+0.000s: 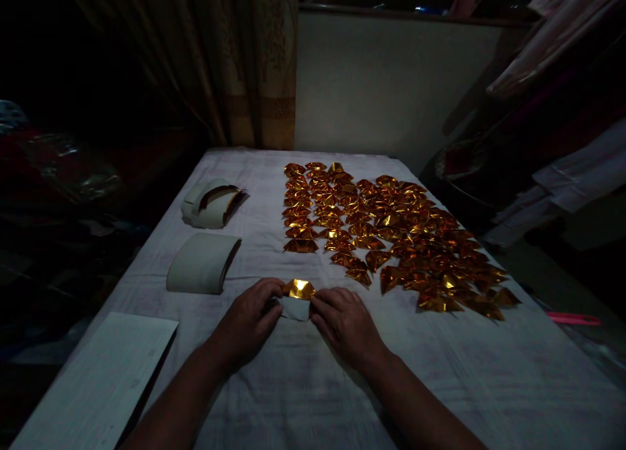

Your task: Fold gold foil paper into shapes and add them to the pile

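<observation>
Both sets of fingertips pinch one small gold paper [299, 289], its white underside showing toward the person. The left hand [254, 319] grips its left edge, the right hand [342, 323] its right edge, so the paper's long axis runs nine to three between them, equally near both. It rests on the white cloth [440, 372]. From twelve to two lie rows of folded gold pieces [391, 235]. At ten sit two curved stacks of sheets [203, 264]. Dim light hides the fold lines and the thumbs.
</observation>
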The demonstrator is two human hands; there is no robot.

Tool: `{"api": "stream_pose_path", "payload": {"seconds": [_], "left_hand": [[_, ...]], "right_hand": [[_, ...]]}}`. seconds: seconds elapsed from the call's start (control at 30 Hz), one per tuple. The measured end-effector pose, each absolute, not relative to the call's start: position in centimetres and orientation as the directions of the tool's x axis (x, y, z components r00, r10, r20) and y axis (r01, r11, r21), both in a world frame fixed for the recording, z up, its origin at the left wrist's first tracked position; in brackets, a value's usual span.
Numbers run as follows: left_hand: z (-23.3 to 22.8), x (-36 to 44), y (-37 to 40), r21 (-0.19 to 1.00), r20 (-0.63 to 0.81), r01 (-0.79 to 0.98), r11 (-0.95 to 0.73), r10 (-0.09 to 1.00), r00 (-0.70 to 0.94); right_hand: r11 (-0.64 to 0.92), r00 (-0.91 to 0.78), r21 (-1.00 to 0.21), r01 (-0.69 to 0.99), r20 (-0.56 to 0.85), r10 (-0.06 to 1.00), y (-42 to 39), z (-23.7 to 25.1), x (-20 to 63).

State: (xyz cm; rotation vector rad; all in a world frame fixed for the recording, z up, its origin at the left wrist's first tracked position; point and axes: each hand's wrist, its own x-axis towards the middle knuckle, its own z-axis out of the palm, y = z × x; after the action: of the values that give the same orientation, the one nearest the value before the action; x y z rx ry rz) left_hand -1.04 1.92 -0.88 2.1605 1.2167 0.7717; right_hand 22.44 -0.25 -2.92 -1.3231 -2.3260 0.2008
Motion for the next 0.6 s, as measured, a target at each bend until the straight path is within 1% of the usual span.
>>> {"api": "stream_pose_path", "payload": {"seconds": [0.23,0.4,0.5,0.6], "left_hand": [[-0.9,-2.8,2.4,0.620,0.177,0.600,-0.506,0.834,0.522],[-1.7,-3.9,2.6,0.572,0.163,0.677,-0.462,0.874,0.459],[-2.0,-3.1,2.8,0.550,0.225,0.696,-0.461,0.885,0.408],[-2.0,-1.7,2.8,0.527,0.276,0.705,-0.475,0.880,0.387]], "right_hand": [[0.542,-0.436,-0.317,0.778,0.348,0.830,-0.3,-2.9,22.5],[0.553,-0.447,-0.272,0.788,0.364,0.817,-0.2,-3.2,22.6],[0.560,-0.448,-0.268,0.784,0.381,0.809,-0.2,-3.5,22.7],[0.553,-0.420,-0.291,0.781,0.411,0.809,-0.1,-3.7,22.6]]}}
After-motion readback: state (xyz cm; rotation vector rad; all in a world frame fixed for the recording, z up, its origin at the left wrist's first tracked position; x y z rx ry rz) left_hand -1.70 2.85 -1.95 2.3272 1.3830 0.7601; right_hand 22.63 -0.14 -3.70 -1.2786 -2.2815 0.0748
